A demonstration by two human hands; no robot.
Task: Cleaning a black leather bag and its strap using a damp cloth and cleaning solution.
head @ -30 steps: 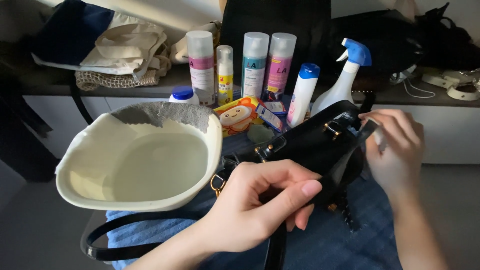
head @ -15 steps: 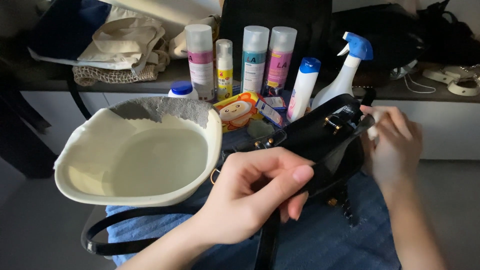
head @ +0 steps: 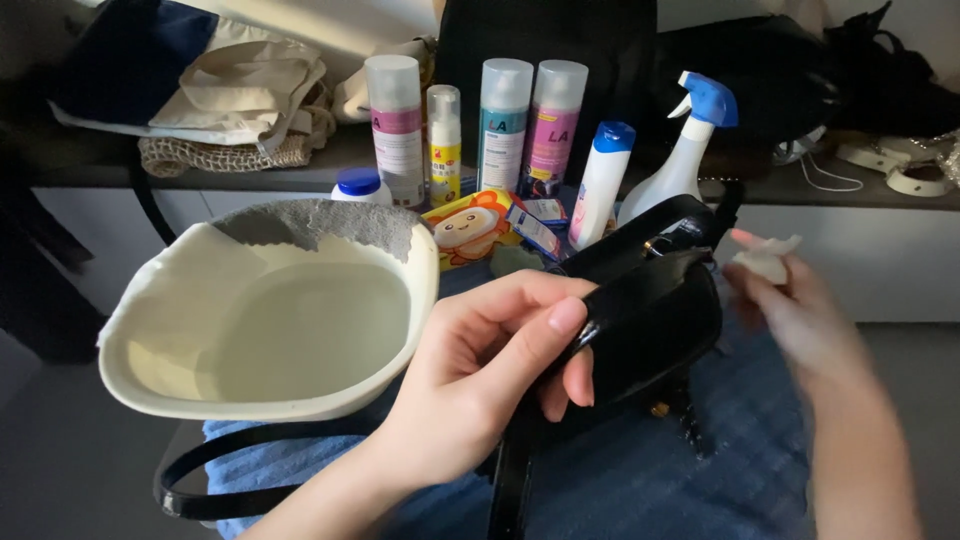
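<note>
Left hand (head: 490,370) reaches in from lower left, fingers curled round the black bag (head: 640,320) on the blue towel (head: 700,470) beside the basin (head: 270,330), while the right hand (head: 800,310), blurred, hovers just right of the bag, fingertips pinching a white wipe (head: 765,258).

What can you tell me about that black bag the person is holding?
The black bag is small and glossy, like patent leather, with a flap on top and a metal clasp near its upper edge. It sits tilted over a blue towel. The left hand grips its near end, fingers curled over the edge. A thin black strap loops out to the left beneath a cream basin. The right hand, holding a small white wad, is just beside it, not touching.
</note>
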